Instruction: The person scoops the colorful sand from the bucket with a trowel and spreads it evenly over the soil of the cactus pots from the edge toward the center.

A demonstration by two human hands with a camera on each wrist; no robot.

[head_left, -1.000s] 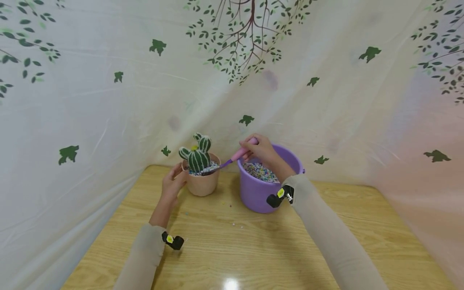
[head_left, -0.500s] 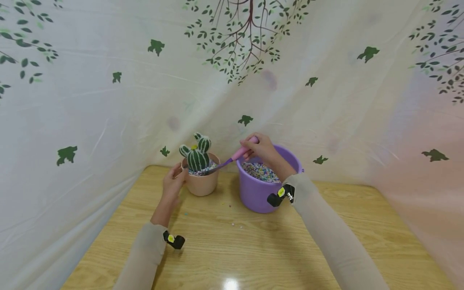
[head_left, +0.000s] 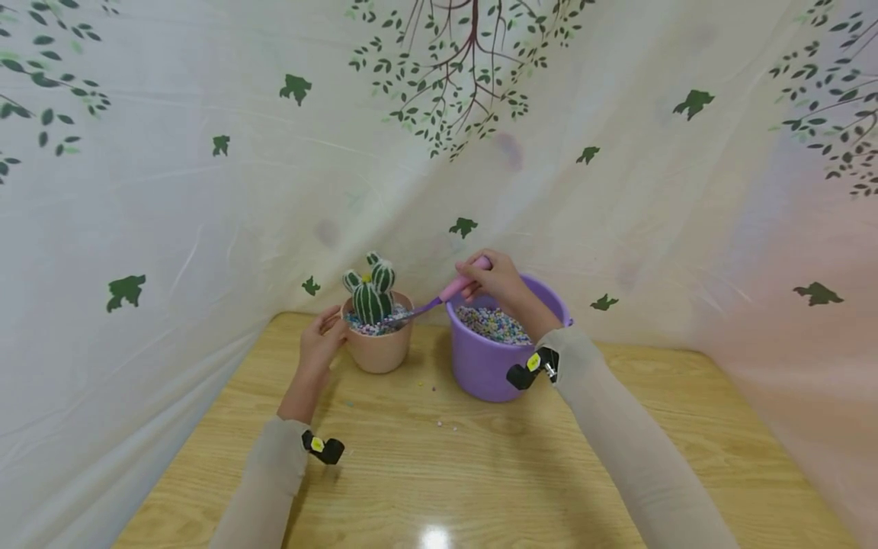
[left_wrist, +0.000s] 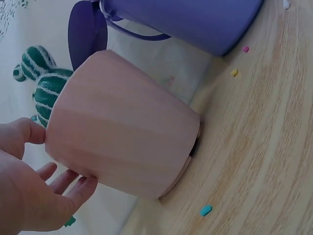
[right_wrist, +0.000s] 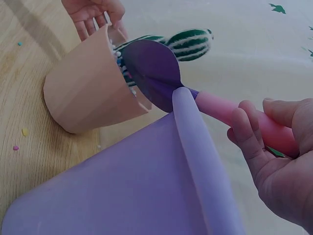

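My left hand [head_left: 319, 345] is at the left side of a peach flowerpot [head_left: 379, 354], thumb and fingertips on its rim and outer wall. In the left wrist view the fingertips [left_wrist: 87, 182] touch the pot's side. A green, white-striped cactus [head_left: 373, 303] with a yellow flower stands in the pot among small coloured pebbles. My right hand [head_left: 499, 280] grips the pink handle of a garden trowel [head_left: 456, 287]. Its purple blade [right_wrist: 151, 68] reaches over the pot's rim beside the cactus. The blade tip is partly hidden among the pebbles.
A purple bucket [head_left: 483, 374] of coloured pebbles [head_left: 495, 326] stands right of the pot, under my right forearm. A few loose pebbles [head_left: 440, 423] lie on the wooden table [head_left: 439, 480]. A pale leaf-print curtain [head_left: 411, 191] hangs behind and at both sides.
The pot and cactus have turned a little and the cactus looks narrower. My left hand has shifted slightly left. The trowel stays at the pot, nearly still in my right hand.
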